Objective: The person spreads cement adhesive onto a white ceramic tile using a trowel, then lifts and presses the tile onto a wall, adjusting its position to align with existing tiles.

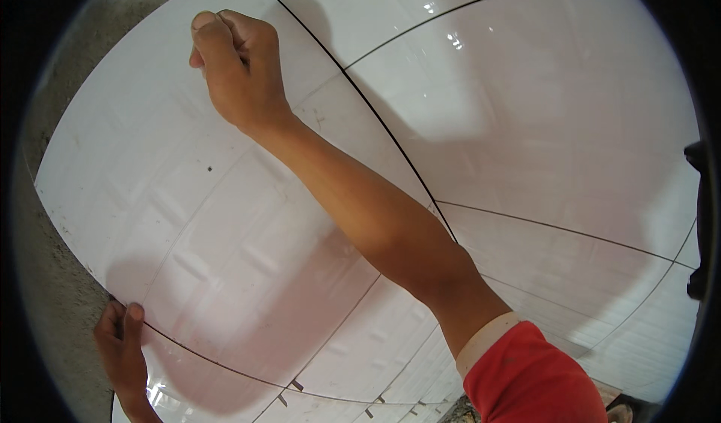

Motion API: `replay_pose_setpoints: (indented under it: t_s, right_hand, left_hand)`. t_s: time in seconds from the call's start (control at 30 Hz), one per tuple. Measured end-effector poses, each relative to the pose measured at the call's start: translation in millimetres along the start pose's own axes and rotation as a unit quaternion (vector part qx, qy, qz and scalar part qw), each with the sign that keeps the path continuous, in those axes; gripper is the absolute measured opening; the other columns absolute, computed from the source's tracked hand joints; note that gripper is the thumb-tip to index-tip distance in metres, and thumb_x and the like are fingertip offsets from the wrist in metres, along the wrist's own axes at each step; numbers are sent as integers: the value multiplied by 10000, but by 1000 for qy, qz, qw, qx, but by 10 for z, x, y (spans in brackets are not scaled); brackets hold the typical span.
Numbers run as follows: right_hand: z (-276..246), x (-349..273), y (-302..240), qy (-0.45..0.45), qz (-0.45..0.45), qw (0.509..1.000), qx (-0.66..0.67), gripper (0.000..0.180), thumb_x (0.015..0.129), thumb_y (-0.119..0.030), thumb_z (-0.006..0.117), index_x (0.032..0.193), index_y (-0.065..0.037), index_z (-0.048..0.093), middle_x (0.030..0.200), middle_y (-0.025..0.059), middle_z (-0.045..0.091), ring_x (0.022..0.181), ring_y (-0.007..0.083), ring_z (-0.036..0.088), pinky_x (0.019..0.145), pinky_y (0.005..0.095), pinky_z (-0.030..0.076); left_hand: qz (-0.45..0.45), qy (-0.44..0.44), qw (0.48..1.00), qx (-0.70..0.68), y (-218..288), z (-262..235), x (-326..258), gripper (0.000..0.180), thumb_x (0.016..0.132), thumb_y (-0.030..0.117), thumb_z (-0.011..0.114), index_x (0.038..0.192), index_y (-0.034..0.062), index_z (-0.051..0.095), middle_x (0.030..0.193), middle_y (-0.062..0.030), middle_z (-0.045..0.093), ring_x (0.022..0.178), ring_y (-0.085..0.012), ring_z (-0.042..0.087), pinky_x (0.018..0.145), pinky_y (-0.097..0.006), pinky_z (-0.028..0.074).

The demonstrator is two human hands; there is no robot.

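1. Across most of the head view lies a large glossy white tile [188, 197], the nearest of several; its far edge runs beside bare grey cement [52, 303] at the left, and its right edge is marked by a thin dark joint line [390, 141].
2. On the upper part of this tile rests the right hand [236, 66], closed into a fist with the knuckles turned toward the tile's top edge. Whether it pinches anything small between the fingers cannot be told.
3. At the tile's lower left corner, the left hand [124, 351] hooks its fingertips over the tile's edge, gripping it where the tile meets the cement.
4. From the lower right, the right forearm [375, 220] crosses the tile diagonally; a red sleeve [533, 378] with a pale cuff covers the upper arm.
5. Right of the joint line, more white tiles [541, 107] are laid, separated by the same narrow dark gaps and showing bright reflections.
6. Near the bottom edge, small spacers [297, 385] sit in the joints between the tiles.
7. Soft shadows of the arm and of the person fall over the tiles.
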State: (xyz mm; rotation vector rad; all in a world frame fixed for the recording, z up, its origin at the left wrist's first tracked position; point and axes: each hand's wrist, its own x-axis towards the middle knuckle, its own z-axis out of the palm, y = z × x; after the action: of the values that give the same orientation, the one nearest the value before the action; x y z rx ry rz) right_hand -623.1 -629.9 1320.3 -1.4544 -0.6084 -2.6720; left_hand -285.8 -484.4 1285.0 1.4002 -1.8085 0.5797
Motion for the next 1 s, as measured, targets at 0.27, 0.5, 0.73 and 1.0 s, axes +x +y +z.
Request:
replay_pose_setpoints:
  t_s: [0.27,0.5,0.73,1.0]
  right_hand:
    - [37,-65,62,-16,-12,1000,1,375,957,-194,506,613,-79,408,560,-11,422,560,76,442,503,277,337]
    - [43,-126,22,-14,16,1000,20,361,952,-190,519,623,-77,421,596,5,489,569,72,432,509,271,338]
    - [87,-160,36,-20,50,998,36,345,954,-185,523,637,-78,441,615,10,504,594,73,433,537,264,354]
    - [348,-22,-56,-45,101,994,25,326,955,-206,540,670,-53,495,639,8,520,598,64,417,537,254,339]
  left_hand:
    - [-10,4,1000,-20,25,17,-15,542,975,460,694,709,79,413,665,54,309,668,-78,281,601,-301,240]
    - [-1,5,999,-50,28,42,-22,547,977,456,690,700,78,407,668,58,319,666,-79,278,600,-303,241]
    - [-4,2,999,-39,34,15,-8,567,958,468,706,683,77,402,652,55,310,657,-80,278,597,-307,244]
    - [-44,24,998,-22,163,5,-32,574,900,482,765,645,59,471,595,45,375,600,-76,333,548,-305,269]
